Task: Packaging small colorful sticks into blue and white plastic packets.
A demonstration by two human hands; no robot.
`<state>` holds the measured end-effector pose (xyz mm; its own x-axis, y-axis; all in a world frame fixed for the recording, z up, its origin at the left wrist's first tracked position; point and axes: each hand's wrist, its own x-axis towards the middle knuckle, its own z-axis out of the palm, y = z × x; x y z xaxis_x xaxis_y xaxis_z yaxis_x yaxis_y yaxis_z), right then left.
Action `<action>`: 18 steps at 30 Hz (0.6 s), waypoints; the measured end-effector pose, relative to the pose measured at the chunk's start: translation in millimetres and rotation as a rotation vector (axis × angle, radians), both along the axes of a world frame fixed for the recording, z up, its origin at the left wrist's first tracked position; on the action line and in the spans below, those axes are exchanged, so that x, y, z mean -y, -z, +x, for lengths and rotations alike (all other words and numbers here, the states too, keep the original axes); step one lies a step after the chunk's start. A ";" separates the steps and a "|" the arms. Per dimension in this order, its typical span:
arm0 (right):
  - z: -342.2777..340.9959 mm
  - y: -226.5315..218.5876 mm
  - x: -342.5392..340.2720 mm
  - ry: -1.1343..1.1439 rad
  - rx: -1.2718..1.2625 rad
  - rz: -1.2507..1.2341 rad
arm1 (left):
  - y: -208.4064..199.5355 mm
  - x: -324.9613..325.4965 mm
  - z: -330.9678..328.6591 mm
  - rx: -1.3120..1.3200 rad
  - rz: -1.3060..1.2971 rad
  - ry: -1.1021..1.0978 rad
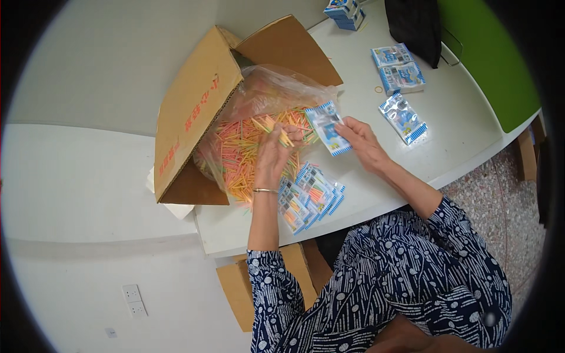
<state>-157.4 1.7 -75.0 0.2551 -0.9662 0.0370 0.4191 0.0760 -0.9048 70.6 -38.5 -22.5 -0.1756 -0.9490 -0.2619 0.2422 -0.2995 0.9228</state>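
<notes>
Brown corrugated cardboard box (197,112) stands open at left, its crinkled clear plastic liner (279,79) around loose, thin pink, yellow and green sticks (234,150). Left hand (274,155), over the pile, pinches a small bundle of similar sticks (285,136). Overlapping filled blue-and-white plastic packets (312,193) lie near the front edge of the smooth white table (438,141). Right hand (363,140) pinches one flat, rectangular, striped-end blue-and-white packet (325,129) beside the bundle; open tabletop separates this hand from the curved right edge
</notes>
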 end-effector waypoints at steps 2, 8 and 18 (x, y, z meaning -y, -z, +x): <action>23.5 -6.2 2.0 0.025 0.334 0.188 | 6.3 -7.6 -19.1 -0.282 -0.033 -0.013; 61.7 -9.8 12.7 0.116 0.813 0.512 | 14.2 -23.0 -81.5 -0.329 -0.183 -0.209; 74.6 -9.9 20.6 0.141 0.884 0.501 | 20.5 -23.2 -86.2 -0.122 -0.253 -0.404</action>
<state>-82.8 -18.9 -65.1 0.2158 -0.9413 -0.2595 0.9549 0.2590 -0.1455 -15.6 -15.3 -43.0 0.2045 -0.9788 -0.0151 0.4035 0.0702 0.9123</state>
